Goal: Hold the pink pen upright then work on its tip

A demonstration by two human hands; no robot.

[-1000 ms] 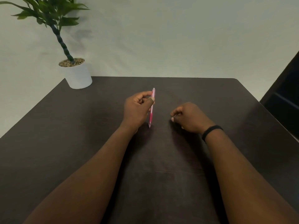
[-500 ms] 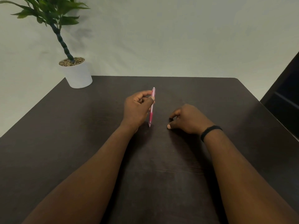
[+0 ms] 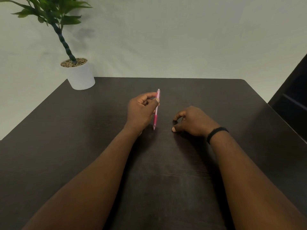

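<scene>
My left hand (image 3: 141, 112) pinches a pink pen (image 3: 156, 112) between thumb and fingers. The pen stands nearly upright, its tip touching the dark table (image 3: 83, 130) near the middle. My right hand (image 3: 192, 122) rests on the table a short way right of the pen, fingers loosely curled, thumb tip on the surface, holding nothing. A black band (image 3: 216, 132) circles my right wrist.
A white pot (image 3: 81, 75) with a green plant (image 3: 54, 14) stands at the table's far left corner. A pale wall lies behind the table. A dark piece of furniture (image 3: 292, 100) borders the table's right edge.
My right hand has loosened and slid slightly down toward me, its thumb now stretched onto the table. The left hand and pen have stayed put.
</scene>
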